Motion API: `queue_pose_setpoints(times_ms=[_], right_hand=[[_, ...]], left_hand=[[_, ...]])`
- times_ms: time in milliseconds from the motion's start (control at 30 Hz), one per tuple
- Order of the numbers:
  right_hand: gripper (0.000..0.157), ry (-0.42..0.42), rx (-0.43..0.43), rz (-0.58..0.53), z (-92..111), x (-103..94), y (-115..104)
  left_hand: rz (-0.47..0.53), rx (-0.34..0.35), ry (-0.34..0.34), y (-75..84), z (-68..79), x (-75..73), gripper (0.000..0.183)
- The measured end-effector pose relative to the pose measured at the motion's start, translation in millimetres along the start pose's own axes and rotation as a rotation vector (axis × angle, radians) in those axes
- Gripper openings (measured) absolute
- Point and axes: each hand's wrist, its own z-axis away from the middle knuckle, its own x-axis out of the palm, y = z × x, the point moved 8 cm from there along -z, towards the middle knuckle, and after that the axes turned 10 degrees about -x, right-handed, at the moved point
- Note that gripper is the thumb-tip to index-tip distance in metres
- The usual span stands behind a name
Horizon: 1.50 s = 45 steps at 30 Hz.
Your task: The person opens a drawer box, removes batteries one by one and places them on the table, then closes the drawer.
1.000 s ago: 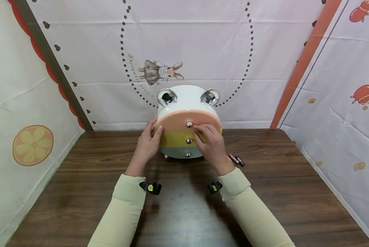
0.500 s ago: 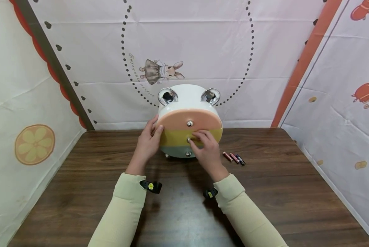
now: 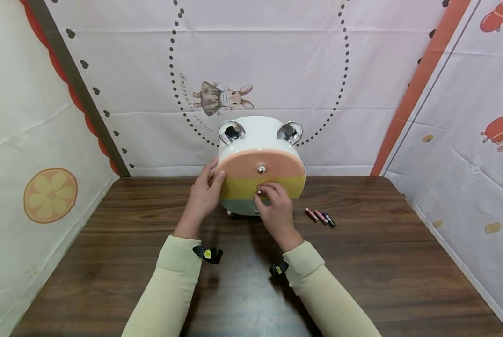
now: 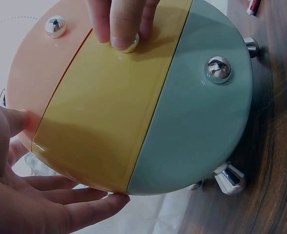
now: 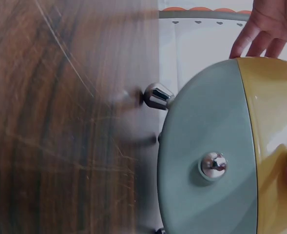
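Note:
A small round-fronted drawer cabinet (image 3: 251, 160) stands upright at the back of the table, white-bodied, with two silver ear-like cups on top. Its front has an orange drawer (image 4: 33, 68), a yellow drawer (image 4: 104, 107) and a green drawer (image 5: 201, 122), each with a round silver knob. My left hand (image 3: 204, 193) grips the cabinet's left side, thumb on the front edge and fingers along the side. With thumb and fingertips, my right hand (image 3: 278, 210) pinches the yellow drawer's knob (image 4: 130, 47), partly covering it. Whether that drawer stands out from the others, I cannot tell.
Three small cylinders like batteries (image 3: 320, 216), reddish and dark, lie on the wooden table (image 3: 369, 262) right of the cabinet. A printed cloth backdrop (image 3: 150, 140) rises close behind it, with cloth walls at both sides. Short silver feet (image 4: 230, 179) lift the cabinet.
My right hand has moved down and left from near the orange drawer's knob to the yellow drawer's knob, uncovering more of the small cylinders. The left hand keeps its place on the cabinet.

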Motion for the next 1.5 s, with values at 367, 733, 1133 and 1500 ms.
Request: queue_pose_setpoints(times_ms=[367, 733, 1133, 1500], right_hand=[[0.012, -0.023, -0.072, 0.1, 1, 3.9, -7], [0.01, -0.057, -0.067, 0.113, 5, 5.4, -9], [0.013, -0.034, -0.133, 0.12, 13, -10.2, -26], [0.014, -0.03, -0.162, 0.115, 22, -21.1, -39]], left_hand=[[-0.028, -0.009, -0.009, 2.5, 3.2, -0.4, 0.057], [-0.013, -0.028, -0.072, -3.9, 0.0, -0.7, 0.058], [0.1, -0.073, -0.208, -7.1, -3.9, 2.0, 0.055], [0.209, -0.127, -0.281, -5.9, -4.4, -1.0, 0.058]])
